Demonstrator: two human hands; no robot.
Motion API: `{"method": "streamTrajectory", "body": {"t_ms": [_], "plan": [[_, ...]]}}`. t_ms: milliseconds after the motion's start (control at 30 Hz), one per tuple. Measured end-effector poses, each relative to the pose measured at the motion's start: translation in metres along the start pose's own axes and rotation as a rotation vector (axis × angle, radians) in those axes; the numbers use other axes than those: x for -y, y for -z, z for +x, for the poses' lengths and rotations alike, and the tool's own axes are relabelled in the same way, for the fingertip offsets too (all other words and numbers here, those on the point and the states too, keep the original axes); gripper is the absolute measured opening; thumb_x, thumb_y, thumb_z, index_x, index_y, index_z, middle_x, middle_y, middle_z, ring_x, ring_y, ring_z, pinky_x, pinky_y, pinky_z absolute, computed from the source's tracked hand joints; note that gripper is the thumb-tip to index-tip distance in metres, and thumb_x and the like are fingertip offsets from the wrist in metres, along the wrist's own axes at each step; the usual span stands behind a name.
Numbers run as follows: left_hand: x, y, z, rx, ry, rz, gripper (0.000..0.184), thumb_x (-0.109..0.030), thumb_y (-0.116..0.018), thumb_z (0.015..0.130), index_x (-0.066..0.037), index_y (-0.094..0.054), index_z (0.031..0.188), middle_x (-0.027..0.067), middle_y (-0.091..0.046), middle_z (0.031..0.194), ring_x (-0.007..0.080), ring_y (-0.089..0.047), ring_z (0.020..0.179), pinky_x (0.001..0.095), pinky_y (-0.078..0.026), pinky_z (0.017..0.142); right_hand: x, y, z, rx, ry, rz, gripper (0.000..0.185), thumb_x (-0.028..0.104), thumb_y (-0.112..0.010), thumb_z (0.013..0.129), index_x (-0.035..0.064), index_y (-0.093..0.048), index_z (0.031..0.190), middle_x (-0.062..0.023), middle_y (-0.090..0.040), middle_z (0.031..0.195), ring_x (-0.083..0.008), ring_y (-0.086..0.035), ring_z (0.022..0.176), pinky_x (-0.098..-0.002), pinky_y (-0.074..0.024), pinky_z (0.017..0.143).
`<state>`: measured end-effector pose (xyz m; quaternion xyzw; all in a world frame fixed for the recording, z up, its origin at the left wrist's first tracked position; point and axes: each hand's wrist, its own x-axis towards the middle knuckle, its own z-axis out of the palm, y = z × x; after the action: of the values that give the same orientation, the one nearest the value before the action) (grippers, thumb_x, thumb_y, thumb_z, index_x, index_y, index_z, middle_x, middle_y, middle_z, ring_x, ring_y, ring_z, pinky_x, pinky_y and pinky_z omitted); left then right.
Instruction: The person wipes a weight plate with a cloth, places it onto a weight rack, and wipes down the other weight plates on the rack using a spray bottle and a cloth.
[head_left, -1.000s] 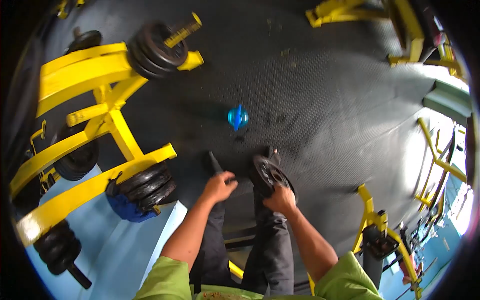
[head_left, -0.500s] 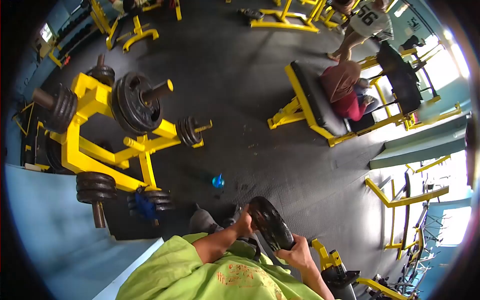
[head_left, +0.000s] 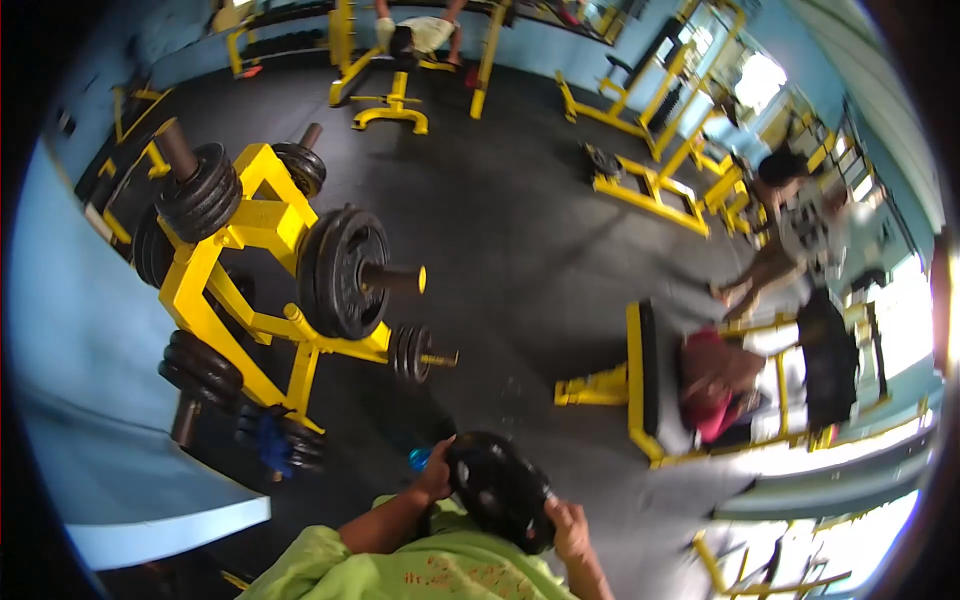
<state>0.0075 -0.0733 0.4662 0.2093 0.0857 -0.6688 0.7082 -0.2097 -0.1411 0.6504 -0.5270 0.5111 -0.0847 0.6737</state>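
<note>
Dark floor [head_left: 500, 240], weight plate [head_left: 497, 490] in right hand [head_left: 571, 530], now left hand [head_left: 436, 472] too

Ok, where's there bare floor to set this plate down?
Widest bare floor: between the yellow rack and black bench, beyond the weight plate. Crowded: around the rack's loaded pegs; by the left hand, where a blue container shows; at the bench, where a person sits.

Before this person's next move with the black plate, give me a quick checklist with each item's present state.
Left hand on the black plate: ok, at one edge.
Right hand on it: ok, at the other side.
Footing: cannot tell, feet hidden.
Floor ahead free of objects: not ok, blue item there, partly hidden.
Lowest plates on the yellow rack uncovered: not ok, blue cloth against them.
</note>
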Motion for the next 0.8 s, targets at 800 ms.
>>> {"method": "streamTrajectory", "body": {"t_ms": [800], "plan": [[-0.189, -0.172, 0.371, -0.541, -0.262, -0.069, 0.047, -0.05, -0.048, 0.09, -0.007, -0.062, 0.079, 0.0093, -0.061, 0.065, 0.0205, -0.059, 0.057, 0.0321, -0.049, 0.057, 0.27, 0.123, 0.409, 0.183, 0.021, 0.049, 0.052, 0.048, -0.052, 0.087, -0.0018, -0.066, 0.089, -0.0108, -0.065, 0.074, -0.0171, -0.058, 0.055, -0.0292, -0.0461, 0.051]]}}
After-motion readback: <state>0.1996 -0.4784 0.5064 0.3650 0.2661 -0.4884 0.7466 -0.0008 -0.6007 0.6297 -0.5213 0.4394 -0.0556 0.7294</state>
